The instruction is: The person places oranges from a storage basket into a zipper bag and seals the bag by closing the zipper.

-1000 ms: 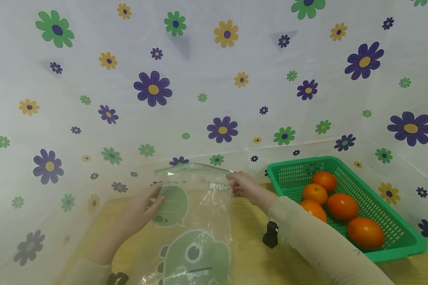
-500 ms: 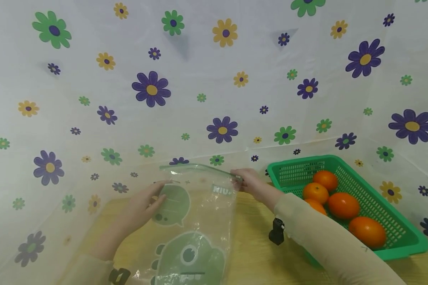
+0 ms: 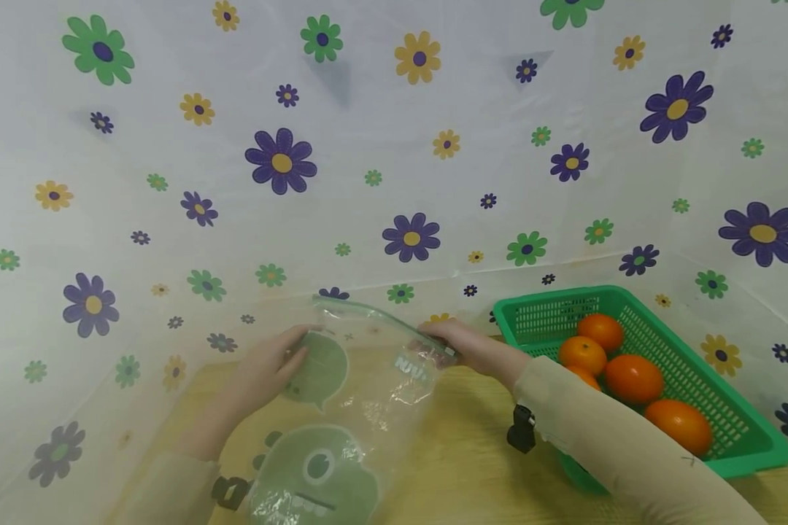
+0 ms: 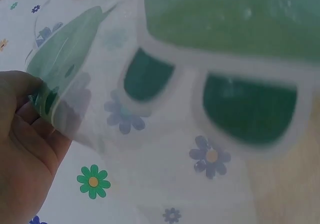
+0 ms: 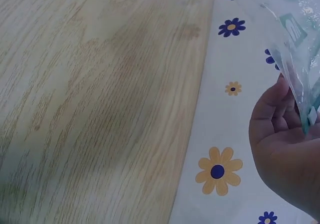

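Observation:
A clear zip bag [image 3: 315, 467] with green cartoon prints hangs upright between both hands. My left hand [image 3: 269, 372] pinches its left side below the zip, thumb in front; in the left wrist view, that hand [image 4: 30, 144] has the bag's printed film [image 4: 65, 59] between thumb and fingers. At the top right corner, my right hand [image 3: 469, 346] grips the zip end beside the slider [image 3: 449, 351]. From the right wrist, the hand [image 5: 285, 139] shows curled around this corner, with the white slider [image 5: 312, 115] near the palm. The zip strip [image 3: 374, 312] slopes down to the right.
A green plastic basket [image 3: 748, 437] holding several oranges [image 3: 633, 379] stands on the right, partly behind my right sleeve [image 3: 604, 423]. The wooden table [image 3: 460, 452] ends at a flower-patterned white sheet [image 3: 341, 211] behind and at the sides.
My right hand has taken hold of the bag's zip corner and drawn it slightly down and right. The bag has tilted, its lower part swinging left. The left hand has barely moved.

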{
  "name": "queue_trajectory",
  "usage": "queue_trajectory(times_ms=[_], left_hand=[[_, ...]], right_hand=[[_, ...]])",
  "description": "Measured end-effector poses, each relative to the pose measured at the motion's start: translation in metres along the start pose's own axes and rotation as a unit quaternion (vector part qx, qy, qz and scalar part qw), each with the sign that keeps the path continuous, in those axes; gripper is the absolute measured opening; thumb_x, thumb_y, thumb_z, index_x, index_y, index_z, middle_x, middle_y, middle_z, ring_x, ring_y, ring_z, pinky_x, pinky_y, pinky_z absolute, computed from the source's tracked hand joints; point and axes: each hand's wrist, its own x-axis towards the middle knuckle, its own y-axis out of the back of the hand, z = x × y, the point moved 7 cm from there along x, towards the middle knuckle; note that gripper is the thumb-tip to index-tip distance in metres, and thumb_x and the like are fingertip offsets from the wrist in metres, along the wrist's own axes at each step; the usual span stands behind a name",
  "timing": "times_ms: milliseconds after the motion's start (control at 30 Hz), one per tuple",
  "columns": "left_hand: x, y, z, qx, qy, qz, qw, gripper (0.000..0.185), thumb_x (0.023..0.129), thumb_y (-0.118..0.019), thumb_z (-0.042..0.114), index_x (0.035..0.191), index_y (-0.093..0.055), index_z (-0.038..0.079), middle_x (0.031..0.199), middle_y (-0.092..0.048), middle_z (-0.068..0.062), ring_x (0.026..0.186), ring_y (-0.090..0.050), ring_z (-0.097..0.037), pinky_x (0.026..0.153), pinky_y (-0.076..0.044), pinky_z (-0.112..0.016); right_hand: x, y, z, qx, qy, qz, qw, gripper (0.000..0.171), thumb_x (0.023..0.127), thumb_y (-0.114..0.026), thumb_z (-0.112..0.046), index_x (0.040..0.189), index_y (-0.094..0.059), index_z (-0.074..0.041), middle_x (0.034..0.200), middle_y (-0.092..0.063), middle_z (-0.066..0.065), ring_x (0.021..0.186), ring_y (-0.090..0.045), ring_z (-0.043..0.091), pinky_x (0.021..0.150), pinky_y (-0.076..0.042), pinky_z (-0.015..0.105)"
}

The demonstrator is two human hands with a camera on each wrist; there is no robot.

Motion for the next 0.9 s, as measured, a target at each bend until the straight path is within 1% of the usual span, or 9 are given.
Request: queue_trajectory(times_ms=[33,200,300,433,567,700,900], left_hand=[[0.001,0.000,0.000,0.001,-0.001,0.000,1.0000,0.040,0.105,-0.057,0.004,0.145,-0.059,0.004,0.144,-0.065,-0.023,0.132,-0.063,-0.047,0.108,-0.053,-0.062],[0.008,-0.002,-0.003,0.008,-0.008,0.007,0.9999,0.040,0.104,-0.057,0.003,0.144,-0.061,0.007,0.140,-0.068,-0.021,0.130,-0.065,-0.044,0.110,-0.052,-0.061],[0.011,-0.004,-0.005,0.017,-0.009,0.009,0.9998,0.039,0.104,-0.058,0.003,0.143,-0.061,0.007,0.140,-0.069,-0.020,0.129,-0.066,-0.044,0.110,-0.052,-0.060],[0.015,-0.004,-0.006,0.019,-0.008,0.013,0.9997,0.038,0.104,-0.057,0.002,0.141,-0.062,0.004,0.140,-0.068,-0.021,0.131,-0.064,-0.045,0.111,-0.051,-0.061],[0.019,-0.003,-0.005,0.018,-0.006,0.022,0.9996,0.034,0.103,-0.058,0.002,0.136,-0.064,0.004,0.137,-0.070,-0.022,0.129,-0.065,-0.045,0.111,-0.051,-0.061],[0.023,-0.004,-0.006,0.028,-0.001,0.034,0.9990,0.030,0.102,-0.061,0.004,0.132,-0.067,0.004,0.132,-0.072,-0.022,0.123,-0.069,-0.044,0.108,-0.054,-0.060],[0.029,-0.005,-0.006,0.043,0.002,0.053,0.9976,0.028,0.100,-0.068,0.008,0.127,-0.068,0.002,0.126,-0.074,-0.023,0.116,-0.072,-0.045,0.101,-0.058,-0.059]], right_hand=[[0.000,-0.002,0.000,-0.003,0.001,-0.012,1.000,0.045,0.111,-0.046,-0.031,0.125,-0.070,0.004,0.087,-0.068,-0.005,0.078,-0.061,0.009,0.072,-0.053,0.022],[-0.002,-0.010,-0.002,-0.009,0.011,-0.062,0.998,0.053,0.112,-0.040,-0.031,0.132,-0.065,0.011,0.079,-0.067,-0.006,0.070,-0.063,0.006,0.068,-0.054,0.021],[-0.003,-0.016,-0.002,-0.006,0.013,-0.079,0.997,0.056,0.112,-0.038,-0.032,0.135,-0.061,0.013,0.077,-0.068,-0.007,0.069,-0.065,0.006,0.070,-0.057,0.021],[-0.006,-0.021,-0.002,0.007,0.016,-0.092,0.996,0.056,0.112,-0.037,-0.033,0.137,-0.061,0.011,0.075,-0.070,-0.007,0.068,-0.068,0.006,0.069,-0.059,0.023],[-0.008,-0.023,-0.003,0.023,0.023,-0.092,0.995,0.054,0.112,-0.039,-0.032,0.136,-0.062,0.010,0.076,-0.072,-0.007,0.065,-0.067,0.004,0.066,-0.059,0.022],[-0.008,-0.025,-0.006,0.030,0.034,-0.087,0.995,0.053,0.111,-0.041,-0.032,0.134,-0.063,0.010,0.075,-0.072,-0.008,0.063,-0.067,0.003,0.064,-0.058,0.020],[-0.008,-0.029,-0.008,0.049,0.039,-0.059,0.996,0.048,0.110,-0.047,-0.030,0.131,-0.065,0.010,0.076,-0.072,-0.006,0.065,-0.068,0.004,0.064,-0.059,0.020]])
